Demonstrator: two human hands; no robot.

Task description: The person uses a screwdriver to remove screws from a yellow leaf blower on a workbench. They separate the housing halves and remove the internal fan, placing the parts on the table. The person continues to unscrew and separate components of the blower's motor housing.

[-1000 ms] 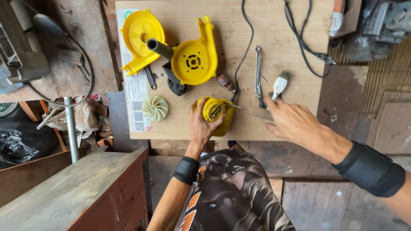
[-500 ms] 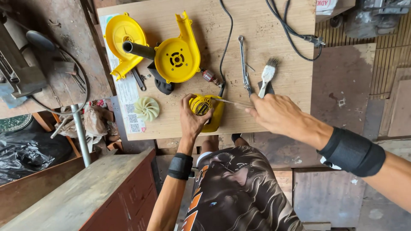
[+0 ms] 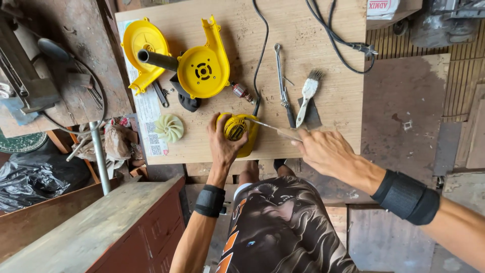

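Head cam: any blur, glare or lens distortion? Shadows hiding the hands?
Head view: sharp at centre; the left hand on the yellow motor housing and the right hand holding a thin tool are crisp. Soft even light, faint shadows, no glare. Wide-angle stretch enlarges the right forearm near the frame edge.

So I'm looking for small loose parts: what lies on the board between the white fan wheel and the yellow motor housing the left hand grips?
Head view: bare wood between the fan wheel and motor housing; only the left hand is there.
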